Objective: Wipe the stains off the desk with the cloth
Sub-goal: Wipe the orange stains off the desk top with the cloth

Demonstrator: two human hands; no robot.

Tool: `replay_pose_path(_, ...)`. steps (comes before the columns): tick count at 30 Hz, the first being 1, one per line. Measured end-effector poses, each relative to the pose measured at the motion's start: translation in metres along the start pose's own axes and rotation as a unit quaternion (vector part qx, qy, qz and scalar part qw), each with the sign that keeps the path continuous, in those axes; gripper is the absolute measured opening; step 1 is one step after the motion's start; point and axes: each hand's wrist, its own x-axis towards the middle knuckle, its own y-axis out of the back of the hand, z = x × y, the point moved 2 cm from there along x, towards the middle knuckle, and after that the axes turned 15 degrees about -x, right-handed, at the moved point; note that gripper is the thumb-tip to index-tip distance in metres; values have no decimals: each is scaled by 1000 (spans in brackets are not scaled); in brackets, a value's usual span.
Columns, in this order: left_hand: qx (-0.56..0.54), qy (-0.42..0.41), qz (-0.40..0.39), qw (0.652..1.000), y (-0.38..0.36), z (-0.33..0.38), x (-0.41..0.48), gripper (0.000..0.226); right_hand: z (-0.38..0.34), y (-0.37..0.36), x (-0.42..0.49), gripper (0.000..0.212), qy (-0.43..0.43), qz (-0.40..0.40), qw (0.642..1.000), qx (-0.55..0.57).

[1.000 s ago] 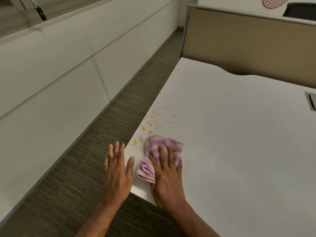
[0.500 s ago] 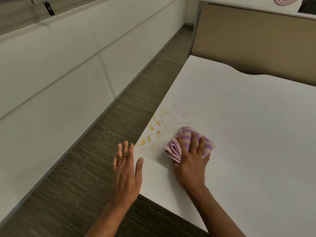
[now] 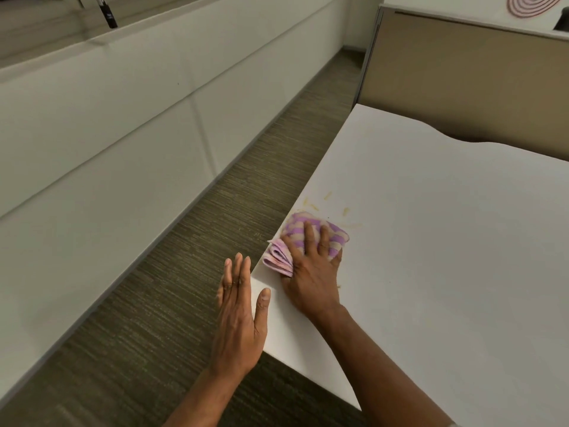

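Purple and cream stripes mark the cloth [image 3: 292, 229], folded into a thick pad that lies on the white desk [image 3: 446, 272] right at its left edge, near the front corner. The right hand [image 3: 311, 282] rests on top of it with fingers [image 3: 308, 235] spread and laid flat, pressing the pad down rather than gripping it; the folded layers stick out from under the hand on the side toward the desk edge. Whether the thumb tucks under the cloth cannot be told.

Just beyond the cloth, a few yellowish stains [image 3: 327, 196] show on the desktop — short streaks and dabs, scattered close to the edge, with one faint smear to the right of the pad.

The left hand [image 3: 240, 318] is held flat beside the desk's left edge, fingers straight and close together, holding nothing. Its thumb reaches over the desktop near the corner; whether it touches the surface is unclear.

Below the left hand runs a dark striped carpet [image 3: 154, 303], bordered by pale wall panels [image 3: 107, 149]. A tan partition [image 3: 462, 81] stands behind the desk, and a black object [image 3: 107, 13] — too small to identify — sits on the ledge at upper left.
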Motion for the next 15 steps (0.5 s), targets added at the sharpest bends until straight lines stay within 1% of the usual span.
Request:
replay_pose_path(6, -57, -9, 14, 998, 1, -1, -1, 71, -22, 3, -9, 66, 97, 3, 995, 10)
replay_pose_path(8, -117, 1, 36, 993, 3, -1, -1, 72, -24, 6, -24, 66, 113, 14, 993, 19)
replay_pose_path(11, -202, 23, 81, 976, 10, -4, -1, 70, -22, 9, -55, 60, 114, 14, 993, 36)
replay_pose_path(13, -204, 26, 89, 975, 11, -5, 1, 69, -14, 10, -81, 60, 98, 20, 994, 50)
replay_pose_path(15, -175, 24, 81, 981, 10, -5, 2, 69, 0, 11, -107, 62, 67, 46, 996, 43)
